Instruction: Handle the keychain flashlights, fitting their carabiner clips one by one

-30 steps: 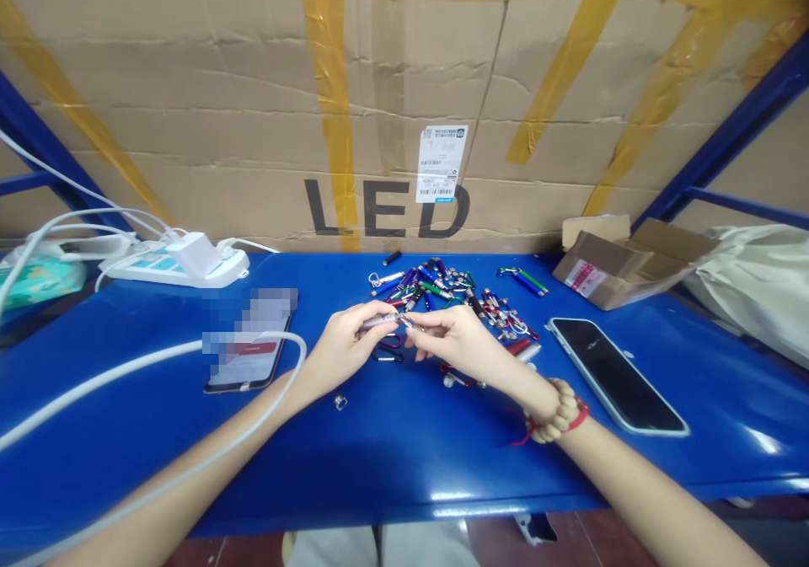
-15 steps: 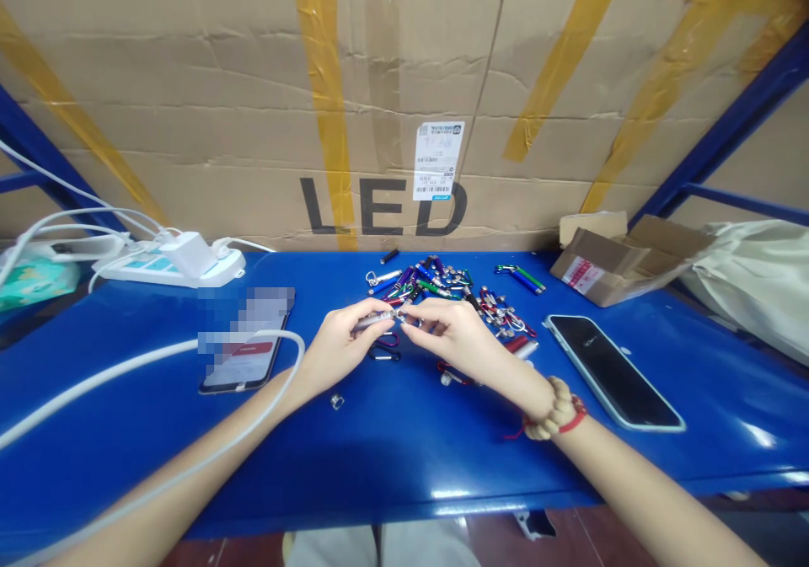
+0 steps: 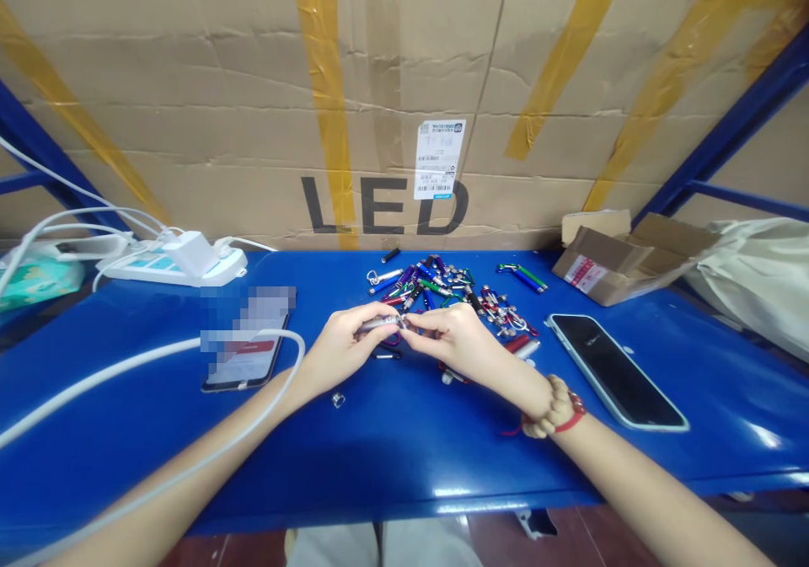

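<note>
My left hand [image 3: 341, 339] is closed around a silver mini flashlight [image 3: 379, 323], a slim tube lying roughly level between thumb and fingers. At the tube's right end, the thumb and fingertips of my right hand [image 3: 458, 339] pinch a small shiny metal piece [image 3: 400, 320]; the fingers partly hide it. Just beyond both hands spreads a pile of coloured mini flashlights [image 3: 433, 285] with carabiner clips. Near my right wrist lie a red tube [image 3: 517, 344] and a silver one. A small clear-and-metal part [image 3: 338, 400] sits alone below my left hand.
On the blue table [image 3: 392, 457], a phone [image 3: 253, 348] lies left and another phone [image 3: 616, 369] right. A white cable [image 3: 126, 382] loops over my left forearm. A power strip [image 3: 170, 264] stands back left, a small open carton [image 3: 619, 259] back right. A large cardboard box [image 3: 253, 112] walls the back.
The silver mini flashlight has turned slightly between my fingers, and my right fingertips have shifted a little at its end. The things on the table stay put.
</note>
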A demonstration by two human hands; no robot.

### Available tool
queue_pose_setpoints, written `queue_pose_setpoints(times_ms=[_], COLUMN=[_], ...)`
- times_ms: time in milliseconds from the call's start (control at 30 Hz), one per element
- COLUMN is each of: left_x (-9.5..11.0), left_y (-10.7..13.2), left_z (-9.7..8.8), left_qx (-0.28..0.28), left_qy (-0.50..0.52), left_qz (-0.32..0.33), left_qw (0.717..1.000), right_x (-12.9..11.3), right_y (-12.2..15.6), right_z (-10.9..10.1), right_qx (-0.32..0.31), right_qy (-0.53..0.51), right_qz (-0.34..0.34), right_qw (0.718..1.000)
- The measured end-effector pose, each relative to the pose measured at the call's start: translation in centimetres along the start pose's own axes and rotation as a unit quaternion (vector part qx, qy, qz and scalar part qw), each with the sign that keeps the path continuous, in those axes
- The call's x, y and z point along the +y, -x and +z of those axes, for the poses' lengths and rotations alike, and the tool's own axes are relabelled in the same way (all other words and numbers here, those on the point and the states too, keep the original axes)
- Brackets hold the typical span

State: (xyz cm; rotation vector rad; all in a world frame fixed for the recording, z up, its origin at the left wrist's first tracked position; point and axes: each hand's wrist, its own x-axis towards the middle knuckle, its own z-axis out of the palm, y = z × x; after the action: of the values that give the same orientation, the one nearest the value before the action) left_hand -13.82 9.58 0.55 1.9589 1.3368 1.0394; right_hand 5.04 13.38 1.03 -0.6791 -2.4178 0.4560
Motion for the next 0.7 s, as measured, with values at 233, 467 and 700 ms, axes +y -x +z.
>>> queue_pose_setpoints(times_ms=[233,467,700], left_x=[0.11,0.66,0.85], left_y=[0.12,0.09,0.43], left_z=[-0.19,-0.31,-0.33], left_qx=[-0.004,0.029,-0.009], left_qy=[-0.041,-0.023,-0.018], left_qz=[0.012,-0.010,-0.010], left_qw=[0.999,0.999,1.000], right_x=[-0.46,-0.74,-0.99], right_y=[-0.16,-0.37,-0.67], right_z=[0.01,-0.01,-0.45], right_qx=[-0.016,0.005,0.094], right_qy=[-0.070,-0.193,-0.315], right_qz=[0.059,0.149,0.182], right_qw=[0.996,0.970,0.927])
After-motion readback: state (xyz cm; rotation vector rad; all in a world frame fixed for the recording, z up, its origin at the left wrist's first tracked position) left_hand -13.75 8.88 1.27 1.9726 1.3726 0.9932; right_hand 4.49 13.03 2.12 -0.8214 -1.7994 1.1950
